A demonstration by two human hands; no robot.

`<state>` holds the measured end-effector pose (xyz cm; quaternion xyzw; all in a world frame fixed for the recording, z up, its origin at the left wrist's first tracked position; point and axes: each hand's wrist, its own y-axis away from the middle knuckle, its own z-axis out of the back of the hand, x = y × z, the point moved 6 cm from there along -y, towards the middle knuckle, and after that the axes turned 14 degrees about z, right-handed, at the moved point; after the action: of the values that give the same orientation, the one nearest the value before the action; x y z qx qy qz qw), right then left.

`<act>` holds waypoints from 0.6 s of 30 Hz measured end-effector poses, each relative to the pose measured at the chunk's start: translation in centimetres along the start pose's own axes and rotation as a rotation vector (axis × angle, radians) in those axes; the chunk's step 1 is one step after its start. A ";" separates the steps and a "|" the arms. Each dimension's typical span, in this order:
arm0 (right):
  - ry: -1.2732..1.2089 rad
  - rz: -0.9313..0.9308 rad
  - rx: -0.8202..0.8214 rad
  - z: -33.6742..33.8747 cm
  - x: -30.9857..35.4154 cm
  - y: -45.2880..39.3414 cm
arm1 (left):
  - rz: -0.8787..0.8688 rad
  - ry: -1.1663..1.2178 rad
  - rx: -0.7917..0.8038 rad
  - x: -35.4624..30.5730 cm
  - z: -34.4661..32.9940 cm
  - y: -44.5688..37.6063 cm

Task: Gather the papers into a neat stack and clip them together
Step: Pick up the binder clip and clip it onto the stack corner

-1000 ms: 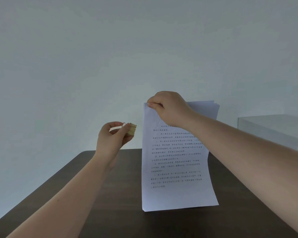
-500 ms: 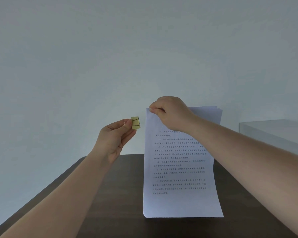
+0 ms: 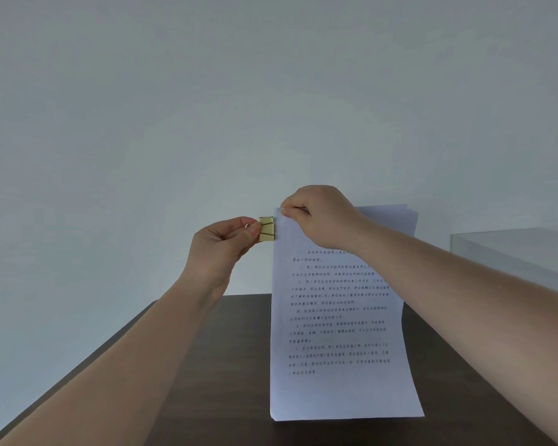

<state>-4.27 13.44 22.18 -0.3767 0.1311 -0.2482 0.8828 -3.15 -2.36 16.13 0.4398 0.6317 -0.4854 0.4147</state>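
Gold-coloured metal is catching the light where the person is pinching a small binder clip (image 3: 266, 229) between thumb and fingers of the left hand (image 3: 225, 243). That hand is closed on the clip's wire handles, and the clip's body is sitting right against the left edge of the papers (image 3: 339, 333), just below their top left corner. Whether its mouth is already over the sheets or only touching them, I cannot tell from here.

From the head camera, the only view, the papers are standing upright on the dark brown bench (image 3: 213, 381), their bottom edge resting on the wood and curling slightly toward the viewer. Several sheets are showing behind the front one at the top right, fanned a little out of line. Printed lines of text are covering the front sheet; the characters are too small to read.

The right hand (image 3: 319, 217) is gripping the top left corner of the papers, fingers curled shut over the edge, and the forearm is reaching in across the upper right part of the stack.

Right of the papers and further back, a pale box-like block (image 3: 512, 255) is sitting beside the bench. A plain light wall (image 3: 271, 91) is filling everything above the papers.
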 end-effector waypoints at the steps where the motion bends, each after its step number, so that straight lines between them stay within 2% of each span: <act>1: -0.001 -0.006 0.009 0.0 0.0 0.0 | -0.004 -0.007 -0.001 -0.1 0.0 -0.1; 10: -0.031 -0.048 0.057 -0.2 0.0 -0.2 | -0.036 -0.050 -0.009 -0.1 -0.8 0.0; 18: -0.183 -0.068 -0.034 -0.2 -0.2 0.1 | -0.043 -0.073 -0.008 0.1 -1.1 -0.1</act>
<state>-4.49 13.55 21.99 -0.4172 0.0411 -0.2403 0.8755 -3.41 -1.27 16.27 0.4066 0.6273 -0.5075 0.4285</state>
